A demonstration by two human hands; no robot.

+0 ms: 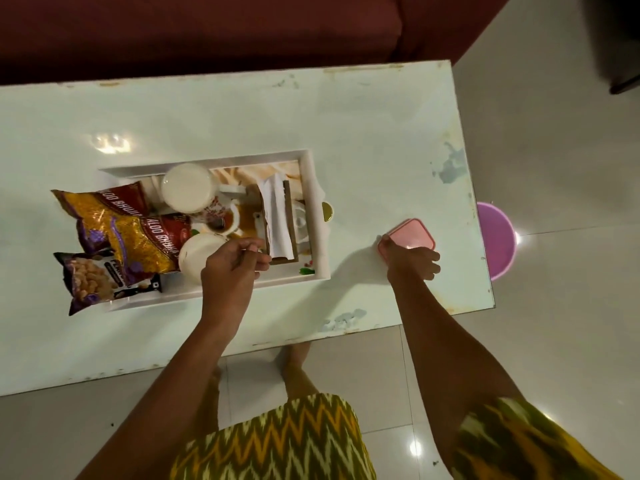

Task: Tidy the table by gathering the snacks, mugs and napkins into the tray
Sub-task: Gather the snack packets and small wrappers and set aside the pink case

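Observation:
A white tray stands on the white table. In it lie a yellow-and-red snack bag, a purple snack bag hanging over its front left corner, white mugs, a floral mug and a wooden holder with white napkins. My left hand hovers over the tray's front, fingers pinched on something thin and hard to make out. My right hand grips the near edge of a pink lidded box on the table right of the tray.
A small gold round lid lies against the tray's right side. A dark red sofa runs along the table's far edge. A purple stool or tub stands on the tiled floor beyond the table's right end.

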